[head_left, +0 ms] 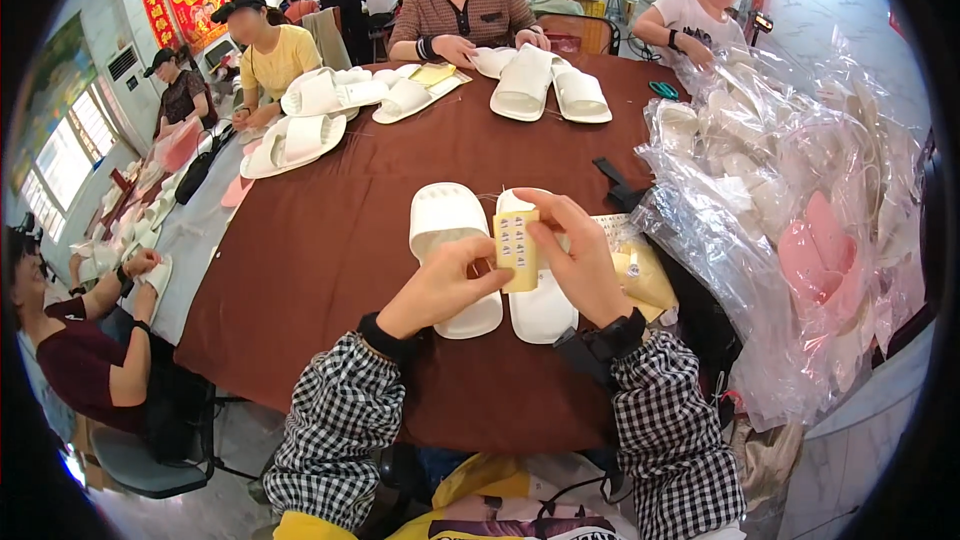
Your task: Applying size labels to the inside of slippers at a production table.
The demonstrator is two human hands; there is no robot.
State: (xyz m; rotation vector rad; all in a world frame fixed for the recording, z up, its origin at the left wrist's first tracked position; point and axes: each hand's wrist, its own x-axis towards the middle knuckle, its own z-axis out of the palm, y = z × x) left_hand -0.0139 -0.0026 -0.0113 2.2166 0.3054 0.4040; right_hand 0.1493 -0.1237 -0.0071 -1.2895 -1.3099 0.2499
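Through my remote view, the left hand (437, 288) pinches the lower left of a yellow label sheet (515, 265) and the right hand (585, 260) its upper right, above two white slippers (545, 310) on a brown tablecloth (320, 230). Farther off, I see another pair (522, 85) near a seated person (480, 15).

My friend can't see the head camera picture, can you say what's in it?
A person's left hand and right hand hold a small yellow sticker sheet above two white slippers on a brown tablecloth. More white slippers lie farther back, clear plastic bags holding slippers are piled on the right, and other people are nearby.
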